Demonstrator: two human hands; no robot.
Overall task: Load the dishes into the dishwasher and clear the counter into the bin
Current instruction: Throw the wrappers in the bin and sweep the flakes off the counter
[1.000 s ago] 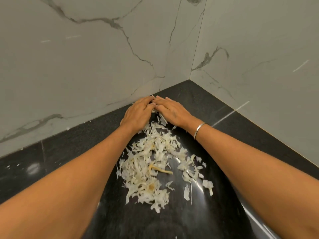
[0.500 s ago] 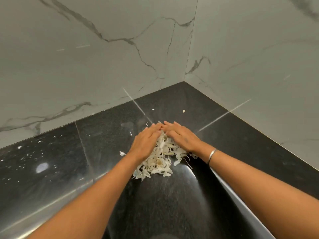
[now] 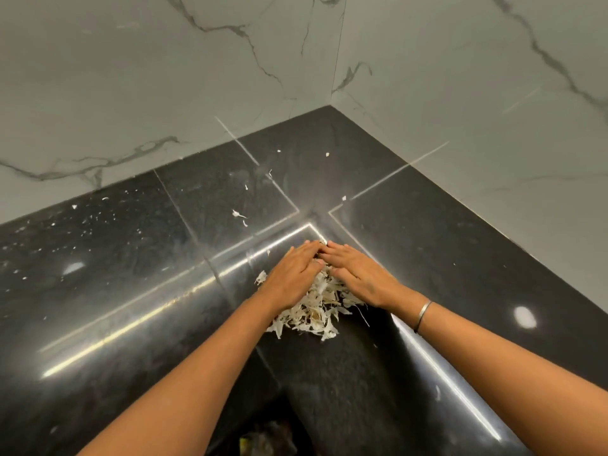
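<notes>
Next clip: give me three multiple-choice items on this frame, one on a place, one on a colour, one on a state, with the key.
1. Where are the peels?
A. under the left hand and right hand
B. against a wall
C. in a bowl

2. What colour is the counter?
A. white
B. black
C. brown

3. How do the hands lie?
A. as fists
B. flat, fingers straight, on the peels
C. each pinching one peel

Key: 1 A, peels stick out beneath both palms. 2 B, glossy black slabs meet the pale marble walls. 3 B, straight fingertips meet over the pile.
</notes>
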